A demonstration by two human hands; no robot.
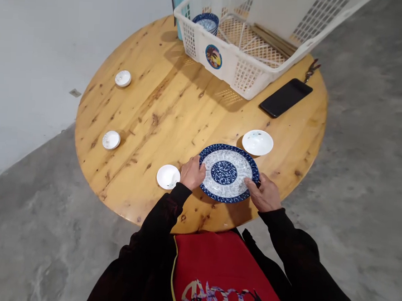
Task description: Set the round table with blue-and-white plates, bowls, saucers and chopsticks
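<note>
Where the head view looks down on the round wooden table (175, 121), the blue-and-white plate (224, 172) is near the wearer's edge, between both hands. The left hand (193, 173) closes on its left rim, fingers curled in; the right hand (263, 193) pinches the right rim, thumb on the upper face and fingers mostly hidden beneath. A shadow under the near side suggests the plate is slightly raised, though its underside is out of sight. It looks like glazed ceramic: stiff, moderately heavy for its breadth, smooth enough to slip and likely to chip if knocked. The broad patterned rim seems the best hold, with opposite sides gripped as now to keep it level. Its far right edge comes very near the larger white bowl (257, 142), leaving little room there, and a smaller white bowl (168, 176) sits just beside the left hand. Bare wood stretches from the plate's far left side toward two small dishes (123, 78) (111, 140), well apart from it. Farther off, the white basket (228, 62) and the black phone (286, 97) bound the far side, while the table's near edge runs close below the hands.
</note>
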